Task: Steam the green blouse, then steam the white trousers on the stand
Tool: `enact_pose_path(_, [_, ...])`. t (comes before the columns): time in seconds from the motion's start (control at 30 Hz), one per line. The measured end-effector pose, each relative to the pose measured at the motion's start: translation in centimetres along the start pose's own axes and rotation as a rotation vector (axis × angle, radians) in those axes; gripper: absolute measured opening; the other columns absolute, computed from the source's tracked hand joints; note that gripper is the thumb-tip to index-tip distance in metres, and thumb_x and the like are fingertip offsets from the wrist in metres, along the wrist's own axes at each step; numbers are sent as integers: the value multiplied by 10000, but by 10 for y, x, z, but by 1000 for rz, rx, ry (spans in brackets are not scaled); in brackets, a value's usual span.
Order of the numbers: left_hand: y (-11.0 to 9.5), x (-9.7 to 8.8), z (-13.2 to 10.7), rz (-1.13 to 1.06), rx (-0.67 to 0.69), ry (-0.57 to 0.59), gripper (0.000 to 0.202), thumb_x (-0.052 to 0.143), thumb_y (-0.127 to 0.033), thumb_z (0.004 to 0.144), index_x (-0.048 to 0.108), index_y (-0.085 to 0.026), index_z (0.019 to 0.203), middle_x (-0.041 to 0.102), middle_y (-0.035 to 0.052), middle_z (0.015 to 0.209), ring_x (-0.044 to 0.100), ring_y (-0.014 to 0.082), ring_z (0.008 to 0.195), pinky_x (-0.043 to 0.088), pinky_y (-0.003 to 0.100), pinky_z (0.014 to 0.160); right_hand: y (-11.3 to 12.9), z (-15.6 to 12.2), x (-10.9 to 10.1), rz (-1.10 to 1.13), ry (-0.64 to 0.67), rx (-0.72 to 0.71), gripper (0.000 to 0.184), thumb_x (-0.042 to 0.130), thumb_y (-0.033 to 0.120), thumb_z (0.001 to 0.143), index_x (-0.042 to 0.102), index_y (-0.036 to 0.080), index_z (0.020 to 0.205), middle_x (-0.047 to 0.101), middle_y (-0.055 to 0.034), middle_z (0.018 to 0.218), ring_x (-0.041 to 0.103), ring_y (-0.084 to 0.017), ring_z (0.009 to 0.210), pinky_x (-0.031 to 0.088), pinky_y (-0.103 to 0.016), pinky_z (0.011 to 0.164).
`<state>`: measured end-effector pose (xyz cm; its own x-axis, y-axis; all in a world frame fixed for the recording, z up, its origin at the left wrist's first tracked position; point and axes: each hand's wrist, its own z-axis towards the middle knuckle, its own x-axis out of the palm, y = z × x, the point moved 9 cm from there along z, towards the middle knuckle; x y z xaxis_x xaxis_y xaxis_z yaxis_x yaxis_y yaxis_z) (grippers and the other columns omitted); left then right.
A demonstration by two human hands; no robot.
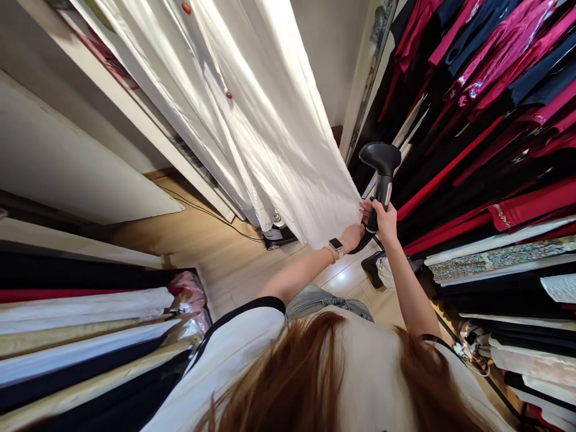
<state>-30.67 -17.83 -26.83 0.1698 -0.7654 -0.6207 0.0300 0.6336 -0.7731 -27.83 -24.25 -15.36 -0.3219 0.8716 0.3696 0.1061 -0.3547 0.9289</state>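
A black handheld garment steamer (380,186) stands upright in my right hand (387,222), whose fingers wrap round its handle. Its wide head points up, just right of the white fabric. My left hand (352,236), with a watch (336,246) on the wrist, is closed at the lower right corner of a long white hanging garment (288,162). The steamer's handle and its dark hose partly hide those fingertips. The garment is drawn out towards my hands, and small red beads (229,95) hang on cords down its front.
Racks of pink, black and red clothes (486,120) crowd the right side. More hanging clothes (90,312) are at lower left. A dark steamer base (279,236) sits on the wooden floor (225,270) under the garment, with a thin cable (202,209) running left.
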Motion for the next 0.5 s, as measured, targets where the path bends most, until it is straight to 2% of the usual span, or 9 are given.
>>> enact_pose_path(0.17, [9, 1, -15, 86, -20, 67, 77, 633, -116, 867, 684, -128, 924, 723, 133, 829, 716, 285, 851, 527, 358, 851, -9, 3, 9, -6, -17, 25, 340, 825, 347, 707, 580, 192, 886, 773, -49, 795, 781, -218, 759, 669, -302, 668])
enact_pose_path(0.33, [16, -9, -35, 45, 6, 27, 164, 563, -120, 923, 709, -145, 993, 733, 146, 1035, 717, 255, 955, 528, 340, 912, -4, -2, 19, 2, -36, 16, 315, 819, 341, 701, 590, 197, 862, 768, -28, 766, 776, -201, 727, 670, -309, 722])
enact_pose_path(0.4, [30, -12, -50, -128, -45, -60, 197, 545, -175, 954, 720, -175, 1045, 741, 118, 1095, 715, 231, 1005, 527, 324, 942, 0, -5, 22, -2, -28, -3, 331, 820, 356, 703, 588, 200, 879, 769, -18, 774, 778, -202, 739, 671, -333, 757])
enact_pose_path(0.5, [82, -10, -86, -598, -314, -272, 187, 575, -258, 945, 733, -191, 1022, 769, 82, 1012, 727, 210, 983, 545, 319, 925, 6, -10, 22, 0, -42, -40, 366, 823, 382, 703, 576, 205, 906, 769, -10, 784, 781, -210, 762, 670, -363, 794])
